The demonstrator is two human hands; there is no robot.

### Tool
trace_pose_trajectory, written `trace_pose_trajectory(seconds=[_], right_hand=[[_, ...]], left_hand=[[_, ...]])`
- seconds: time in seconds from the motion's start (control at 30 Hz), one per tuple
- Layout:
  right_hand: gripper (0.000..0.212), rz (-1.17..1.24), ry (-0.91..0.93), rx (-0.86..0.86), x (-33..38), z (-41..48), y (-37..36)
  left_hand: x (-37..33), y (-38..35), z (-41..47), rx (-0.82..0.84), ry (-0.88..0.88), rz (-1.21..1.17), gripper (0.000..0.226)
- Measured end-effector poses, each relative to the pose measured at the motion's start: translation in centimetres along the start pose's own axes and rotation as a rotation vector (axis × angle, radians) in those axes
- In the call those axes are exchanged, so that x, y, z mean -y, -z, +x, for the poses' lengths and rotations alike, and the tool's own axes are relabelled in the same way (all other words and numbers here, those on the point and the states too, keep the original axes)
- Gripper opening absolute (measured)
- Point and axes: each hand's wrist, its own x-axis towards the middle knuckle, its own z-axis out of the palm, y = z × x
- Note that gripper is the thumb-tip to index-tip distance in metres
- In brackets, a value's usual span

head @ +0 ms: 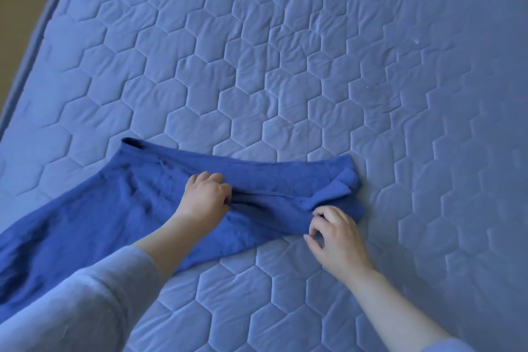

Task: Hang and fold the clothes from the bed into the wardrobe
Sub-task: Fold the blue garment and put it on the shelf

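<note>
On the pale-blue hexagon-quilted bed [285, 66], the left hand [207, 196], fingers curled, grips a crease of the royal-blue fabric garment [108, 208], the right hand [334, 233] pinching its folded end; edges should align before flattening.

a single head-worn wide-angle view looks steeply down and forward from close above the bed [314, 66], whose quilted surface fills almost the whole frame, its left edge slanting through the upper left corner.
</note>
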Motion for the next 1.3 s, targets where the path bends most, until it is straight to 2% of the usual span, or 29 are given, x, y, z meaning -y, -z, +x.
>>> trace_pose_trajectory(seconds=[0.1, 0.17, 0.23, 0.3, 0.37, 0.47, 0.53, 0.6, 0.7, 0.77, 0.87, 1.07, 1.17, 1.3], right_hand=[[0.022, -0.044, -0.039, -0.053, 0.1, 0.7, -0.1], [0.045, -0.125, -0.096, -0.041, 0.1, 2.3, -0.6], [0.056, -0.235, -0.189, 0.070, 0.0, 4.1, -0.8], [0.042, -0.328, -0.264, 0.153, -0.2, 5.4, -0.9], [0.020, -0.365, -0.250, 0.170, 0.0, 5.5, -0.6], [0.008, -0.264, -0.094, 0.097, 0.6, 4.0, -0.1], [0.014, -0.115, -0.007, 0.044, 1.0, 2.5, 0.9], [0.020, -0.027, -0.006, 0.114, 1.4, 0.7, 1.6], [0.017, -0.097, -0.108, 0.351, 1.3, -1.6, 0.9], [0.022, -0.055, -0.153, 0.382, 1.1, -2.4, 0.0], [0.015, -0.012, -0.194, 0.229, 1.1, -1.3, -0.5], [0.010, 0.060, -0.347, -0.177, 0.1, 4.1, 0.5], [0.026, 0.071, -0.501, -0.202, -1.7, 6.6, 1.0], [0.042, 0.113, -0.672, -0.178, -3.5, 9.0, 1.4]], left_hand=[[0.5, 0.2, -0.7, 0.061, -0.047, -0.080, 0.009], [0.7, 0.1, -0.7, 0.129, -0.054, -0.049, 0.010], [0.8, 0.0, -0.5, 0.162, -0.048, -0.008, 0.011], [0.8, 0.0, -0.4, 0.169, -0.038, 0.042, 0.012], [0.7, 0.2, -0.6, 0.164, -0.040, 0.050, 0.011], [0.7, 0.6, -1.4, 0.107, -0.085, 0.032, 0.022], [1.0, 0.7, -2.1, 0.012, -0.101, -0.075, 0.030], [1.4, 0.7, -3.0, -0.059, -0.105, -0.185, 0.032], [2.2, 0.6, -3.7, 0.040, -0.019, -0.109, 0.031], [2.5, 0.4, -3.6, 0.164, 0.073, -0.045, 0.027], [2.7, 0.3, -3.2, 0.198, 0.127, -0.069, 0.024], [2.0, 1.2, -0.3, -0.065, 0.064, -0.216, 0.018], [1.7, 1.5, 2.1, -0.075, 0.065, -0.180, 0.030], [0.9, 1.6, 5.0, -0.056, -0.004, -0.076, 0.034]])
